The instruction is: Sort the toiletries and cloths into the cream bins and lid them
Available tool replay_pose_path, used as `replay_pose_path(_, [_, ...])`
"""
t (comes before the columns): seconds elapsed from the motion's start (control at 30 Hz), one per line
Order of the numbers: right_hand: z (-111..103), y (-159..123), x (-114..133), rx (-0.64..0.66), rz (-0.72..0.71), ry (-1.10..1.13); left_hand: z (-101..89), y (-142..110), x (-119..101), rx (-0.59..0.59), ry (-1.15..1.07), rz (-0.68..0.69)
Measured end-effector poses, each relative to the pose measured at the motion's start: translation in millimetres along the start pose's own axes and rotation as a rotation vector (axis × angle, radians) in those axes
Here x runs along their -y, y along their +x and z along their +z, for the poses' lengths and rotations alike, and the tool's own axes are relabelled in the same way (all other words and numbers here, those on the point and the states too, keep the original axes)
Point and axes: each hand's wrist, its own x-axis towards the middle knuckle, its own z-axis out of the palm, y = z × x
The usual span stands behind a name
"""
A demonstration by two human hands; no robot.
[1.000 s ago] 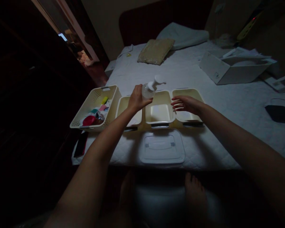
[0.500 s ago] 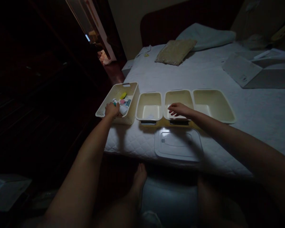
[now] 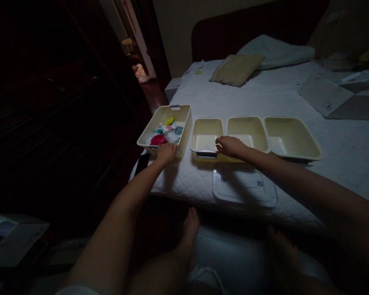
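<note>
My left hand (image 3: 167,153) is at the near rim of a cream perforated basket (image 3: 187,133), its fingers curled over the edge beside the handle. In this basket lie a clear pump bottle (image 3: 169,135), a red item (image 3: 158,140), a yellow item (image 3: 169,121) and other small things. Over the near rims of the left bin (image 3: 194,133) and the middle bin (image 3: 261,129) hovers my right hand (image 3: 229,146). Its fingers are bent with the thumb a little apart, and I see nothing between them.
A third cream bin (image 3: 307,137) stands at the right end of the row. In front lies a translucent lid (image 3: 242,188) on the white bed (image 3: 178,182). A dark flat object (image 3: 142,164) is left of the basket. Farther back are a pillow (image 3: 237,69) and an open box (image 3: 327,94).
My left hand has come out of the basket to its near rim, uncovering the red item and the bottle. My right hand has moved left from the middle bin. The view has shifted.
</note>
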Motion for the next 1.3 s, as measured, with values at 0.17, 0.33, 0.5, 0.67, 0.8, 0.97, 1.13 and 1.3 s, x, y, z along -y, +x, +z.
replay_pose_path(0.17, [6, 5, 28, 0.036, -0.073, -0.18, 3.0, -1, 2, -0.018, -0.039, -0.012])
replay_pose_path(0.33, [3, 15, 42, 0.008, 0.008, -0.166, 3.1, -2, 3, -0.025, -0.051, 0.001])
replay_pose_path(0.5, [-8, 17, 55, 0.012, 0.13, -0.107, 0.2, 1, 5, 0.029, -0.073, 0.002])
replay_pose_path(0.67, [-21, 18, 70, -0.001, 0.155, -0.097, -1.7, 3, 8, 0.05, -0.101, -0.008])
replay_pose_path(0.8, [-29, 27, 87, -0.06, 0.102, -0.102, 1.5, 0, 11, 0.027, -0.102, 0.02])
replay_pose_path(0.97, [-25, 46, 108, -0.074, 0.044, -0.085, 5.9, -8, 14, -0.061, -0.069, 0.081])
replay_pose_path(1.13, [-9, 73, 113, -0.128, -0.02, -0.07, 13.6, -9, 14, -0.14, -0.08, 0.057])
replay_pose_path(1.3, [-3, 106, 104, -0.203, -0.129, -0.009, 20.5, 3, 18, -0.228, -0.209, -0.004])
